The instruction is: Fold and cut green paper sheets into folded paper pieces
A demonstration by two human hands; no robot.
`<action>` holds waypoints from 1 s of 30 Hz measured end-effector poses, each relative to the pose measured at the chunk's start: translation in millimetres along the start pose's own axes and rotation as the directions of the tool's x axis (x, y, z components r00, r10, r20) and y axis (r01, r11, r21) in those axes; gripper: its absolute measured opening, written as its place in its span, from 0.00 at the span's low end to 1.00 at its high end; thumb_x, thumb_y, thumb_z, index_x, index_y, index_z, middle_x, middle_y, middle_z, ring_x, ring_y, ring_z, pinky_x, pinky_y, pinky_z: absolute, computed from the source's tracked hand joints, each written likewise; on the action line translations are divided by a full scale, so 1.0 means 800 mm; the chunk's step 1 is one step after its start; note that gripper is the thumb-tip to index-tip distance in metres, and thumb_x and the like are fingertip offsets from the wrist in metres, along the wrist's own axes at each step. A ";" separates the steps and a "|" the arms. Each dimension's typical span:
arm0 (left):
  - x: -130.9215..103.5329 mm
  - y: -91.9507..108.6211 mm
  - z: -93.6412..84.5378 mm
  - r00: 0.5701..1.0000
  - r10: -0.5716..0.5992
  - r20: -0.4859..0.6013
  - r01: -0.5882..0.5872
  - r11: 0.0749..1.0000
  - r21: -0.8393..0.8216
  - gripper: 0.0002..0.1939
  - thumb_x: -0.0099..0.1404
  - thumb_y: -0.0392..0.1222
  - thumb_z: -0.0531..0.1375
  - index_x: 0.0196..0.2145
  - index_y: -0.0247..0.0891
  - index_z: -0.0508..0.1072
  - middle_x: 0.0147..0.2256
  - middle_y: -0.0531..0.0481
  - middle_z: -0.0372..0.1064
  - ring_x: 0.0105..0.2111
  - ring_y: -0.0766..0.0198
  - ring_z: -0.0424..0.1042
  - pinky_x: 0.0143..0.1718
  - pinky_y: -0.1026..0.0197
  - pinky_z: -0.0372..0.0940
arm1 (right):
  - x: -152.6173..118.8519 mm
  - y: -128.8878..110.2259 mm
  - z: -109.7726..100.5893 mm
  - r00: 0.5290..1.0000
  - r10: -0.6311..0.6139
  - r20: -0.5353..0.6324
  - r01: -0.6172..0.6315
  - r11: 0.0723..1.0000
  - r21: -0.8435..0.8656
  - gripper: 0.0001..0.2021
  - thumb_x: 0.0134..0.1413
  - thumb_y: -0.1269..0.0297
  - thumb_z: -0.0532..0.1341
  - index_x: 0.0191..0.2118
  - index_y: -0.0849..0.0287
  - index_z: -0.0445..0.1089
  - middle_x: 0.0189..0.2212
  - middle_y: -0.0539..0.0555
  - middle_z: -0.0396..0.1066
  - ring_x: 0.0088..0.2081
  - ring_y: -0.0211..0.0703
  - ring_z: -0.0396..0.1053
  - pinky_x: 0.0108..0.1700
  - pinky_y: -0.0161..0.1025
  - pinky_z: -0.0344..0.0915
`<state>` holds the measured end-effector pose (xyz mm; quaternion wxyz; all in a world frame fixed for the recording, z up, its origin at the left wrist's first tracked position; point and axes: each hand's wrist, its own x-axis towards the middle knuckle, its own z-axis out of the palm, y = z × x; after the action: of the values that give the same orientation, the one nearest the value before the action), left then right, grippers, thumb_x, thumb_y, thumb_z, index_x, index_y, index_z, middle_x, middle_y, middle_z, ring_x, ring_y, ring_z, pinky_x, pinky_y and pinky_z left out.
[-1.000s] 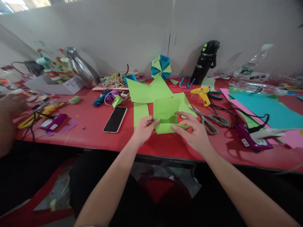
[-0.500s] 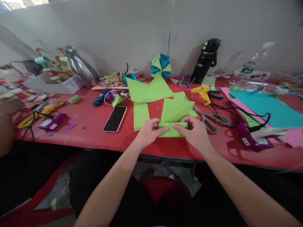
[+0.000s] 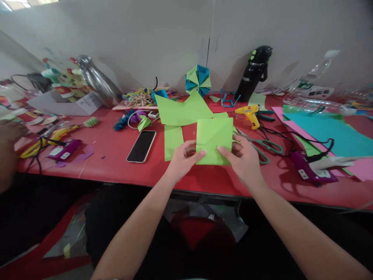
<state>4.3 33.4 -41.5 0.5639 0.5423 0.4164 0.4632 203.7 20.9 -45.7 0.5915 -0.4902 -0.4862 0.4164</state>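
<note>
A roughly square piece of light green paper [image 3: 215,136] is held up between my two hands, over the front of the red table. My left hand [image 3: 185,157] pinches its lower left edge, thumb in front and fingers behind. On the lower right my right hand [image 3: 241,155] grips it the same way, the thumb lying on its face. Behind it lie more green sheets: a large wavy-edged one [image 3: 183,111] and a flat strip [image 3: 173,144]. Grey-green-handled scissors [image 3: 269,146] rest just beyond my right hand, partly covered by it.
A phone [image 3: 142,146] lies left of my hands. A yellow glue gun [image 3: 249,115] and a purple power box [image 3: 313,169] with cables are on the right. A blue-green paper ball [image 3: 198,80] and black bottle [image 3: 254,74] stand at the back. Another person's hand [image 3: 11,132] is far left.
The green paper, earlier with a narrow flap folded at its near edge under both thumbs, now stands as a flatter square facing me. My hands have shifted slightly and the thumbs have moved apart.
</note>
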 end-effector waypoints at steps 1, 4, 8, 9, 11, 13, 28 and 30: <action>0.000 0.002 0.000 1.000 0.010 0.010 -0.009 0.999 -0.043 0.29 0.58 0.48 0.72 0.54 0.41 0.69 0.45 0.43 0.76 0.43 0.59 0.76 0.45 0.57 0.70 | 0.002 0.002 -0.001 1.000 -0.007 -0.016 0.007 1.000 0.000 0.27 0.48 0.54 0.73 0.51 0.54 0.65 0.42 0.57 0.80 0.43 0.53 0.79 0.46 0.53 0.76; -0.001 0.007 0.000 0.997 0.065 0.044 -0.061 0.995 -0.083 0.37 0.54 0.44 0.74 0.57 0.44 0.64 0.52 0.41 0.73 0.48 0.57 0.76 0.49 0.55 0.70 | 0.006 0.006 -0.004 0.995 -0.014 -0.097 0.017 0.999 0.028 0.26 0.49 0.55 0.73 0.49 0.52 0.61 0.41 0.56 0.79 0.42 0.52 0.79 0.45 0.52 0.77; -0.002 0.007 -0.001 0.984 0.110 0.142 -0.117 0.992 0.041 0.17 0.56 0.46 0.73 0.38 0.38 0.74 0.47 0.44 0.75 0.45 0.57 0.75 0.48 0.56 0.69 | 0.009 0.006 -0.006 0.988 -0.019 -0.150 0.028 0.998 0.059 0.26 0.47 0.56 0.74 0.45 0.51 0.58 0.38 0.53 0.78 0.40 0.49 0.79 0.43 0.48 0.76; -0.002 0.007 -0.001 0.981 0.121 0.149 -0.135 0.987 0.091 0.14 0.57 0.47 0.72 0.33 0.37 0.75 0.43 0.45 0.76 0.43 0.58 0.75 0.45 0.57 0.69 | 0.009 0.005 -0.007 0.988 -0.026 -0.154 0.034 0.998 0.052 0.26 0.46 0.56 0.74 0.45 0.51 0.58 0.37 0.52 0.78 0.39 0.48 0.79 0.42 0.48 0.75; -0.003 0.007 -0.002 0.982 0.150 0.114 -0.170 0.967 0.189 0.14 0.59 0.49 0.71 0.26 0.36 0.75 0.36 0.47 0.75 0.36 0.61 0.74 0.39 0.59 0.67 | 0.010 0.004 -0.007 0.986 -0.046 -0.158 0.051 0.998 0.030 0.26 0.46 0.56 0.74 0.44 0.50 0.59 0.35 0.50 0.77 0.37 0.47 0.78 0.41 0.46 0.75; -0.004 0.009 -0.003 0.983 0.176 0.061 -0.186 0.949 0.253 0.16 0.60 0.50 0.70 0.24 0.37 0.75 0.32 0.48 0.73 0.32 0.64 0.71 0.35 0.60 0.64 | 0.011 0.001 -0.009 0.984 -0.067 -0.164 0.070 0.997 0.013 0.25 0.46 0.56 0.74 0.44 0.50 0.59 0.34 0.49 0.75 0.36 0.46 0.77 0.40 0.46 0.74; -0.003 0.004 -0.001 1.000 0.017 0.024 -0.016 0.998 -0.057 0.28 0.57 0.46 0.73 0.51 0.40 0.68 0.40 0.46 0.79 0.39 0.60 0.78 0.44 0.56 0.72 | 0.006 -0.020 -0.008 0.990 -0.073 -0.124 0.069 0.997 -0.034 0.24 0.43 0.56 0.76 0.43 0.52 0.67 0.33 0.52 0.79 0.32 0.48 0.77 0.34 0.47 0.76; -0.002 0.003 0.001 0.999 0.032 0.010 -0.032 0.999 -0.041 0.23 0.58 0.48 0.71 0.48 0.38 0.72 0.41 0.45 0.79 0.41 0.59 0.78 0.46 0.56 0.72 | 0.004 -0.020 -0.006 0.994 -0.070 -0.090 0.068 0.997 -0.024 0.24 0.43 0.55 0.76 0.44 0.53 0.68 0.34 0.52 0.80 0.33 0.48 0.78 0.35 0.48 0.77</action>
<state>4.3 31.6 -38.9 0.5694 0.5398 0.3952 0.4776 209.0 20.2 -29.5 0.6216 -0.4978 -0.4799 0.3680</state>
